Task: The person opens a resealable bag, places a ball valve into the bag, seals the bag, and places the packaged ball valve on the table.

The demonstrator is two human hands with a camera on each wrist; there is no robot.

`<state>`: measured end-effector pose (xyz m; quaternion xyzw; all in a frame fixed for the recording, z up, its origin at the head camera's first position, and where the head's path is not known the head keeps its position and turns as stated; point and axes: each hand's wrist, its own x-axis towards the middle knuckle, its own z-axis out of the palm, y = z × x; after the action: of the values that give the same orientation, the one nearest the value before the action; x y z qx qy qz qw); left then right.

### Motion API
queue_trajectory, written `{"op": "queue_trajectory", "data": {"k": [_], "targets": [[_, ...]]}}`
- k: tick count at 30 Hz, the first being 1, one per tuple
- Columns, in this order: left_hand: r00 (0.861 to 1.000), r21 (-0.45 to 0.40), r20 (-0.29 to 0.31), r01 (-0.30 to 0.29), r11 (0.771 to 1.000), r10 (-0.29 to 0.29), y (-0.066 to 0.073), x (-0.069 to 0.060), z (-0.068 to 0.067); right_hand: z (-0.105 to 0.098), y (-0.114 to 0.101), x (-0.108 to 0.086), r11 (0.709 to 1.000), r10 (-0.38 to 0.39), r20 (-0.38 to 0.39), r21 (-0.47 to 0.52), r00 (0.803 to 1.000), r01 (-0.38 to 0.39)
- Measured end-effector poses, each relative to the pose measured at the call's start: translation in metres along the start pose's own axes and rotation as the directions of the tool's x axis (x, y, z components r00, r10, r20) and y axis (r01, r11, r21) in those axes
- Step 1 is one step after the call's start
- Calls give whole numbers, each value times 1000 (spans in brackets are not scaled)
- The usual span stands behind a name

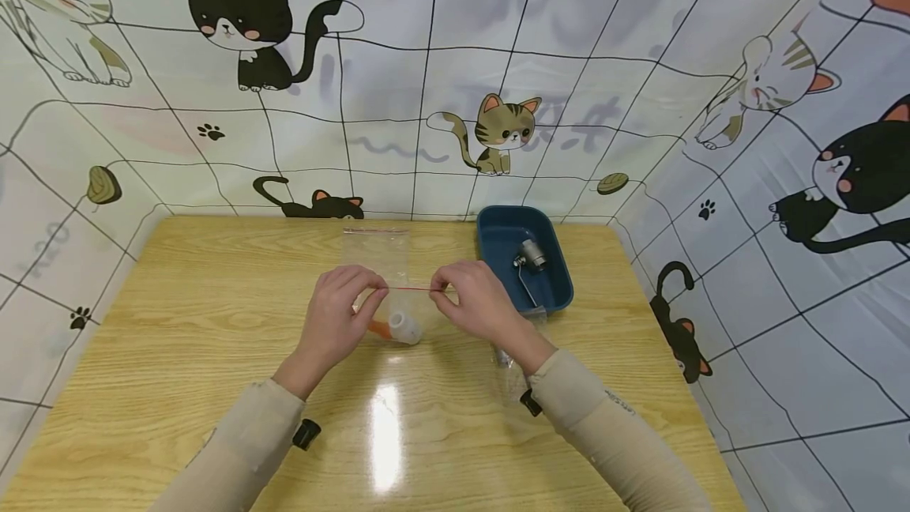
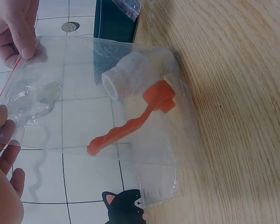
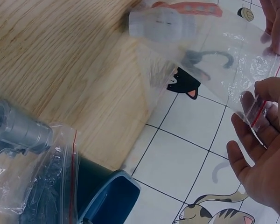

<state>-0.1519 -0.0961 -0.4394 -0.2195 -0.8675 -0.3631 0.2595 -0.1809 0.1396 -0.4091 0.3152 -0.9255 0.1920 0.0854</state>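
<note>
A clear zip bag with a red strip along its mouth is stretched between both hands. My left hand pinches one end of the strip, and my right hand pinches the other between thumb and finger. Within the bag are a white tubular plastic fitting and an orange lever-like piece, both at its lower end near the table. In the right wrist view, the remaining fingers of the right hand are spread loosely behind the bag.
A blue tray at the back right holds a metal cylindrical fitting and a thin bent metal piece. Another clear bag with a grey fitting lies beside it, under the right forearm. A flat clear bag lies at the back.
</note>
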Motion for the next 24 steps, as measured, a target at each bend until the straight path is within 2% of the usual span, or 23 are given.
{"op": "queue_trajectory", "data": {"k": [11,24], "targets": [[1000,-7,-11,-13,1000,13,-3,-1,2,-1,3,-3,1000,-7,-19,-19,1000,7],[1000,-17,-13,-2,1000,1,-5,-1,1,0,9,-5,1000,-4,-24,-19,1000,4]]}}
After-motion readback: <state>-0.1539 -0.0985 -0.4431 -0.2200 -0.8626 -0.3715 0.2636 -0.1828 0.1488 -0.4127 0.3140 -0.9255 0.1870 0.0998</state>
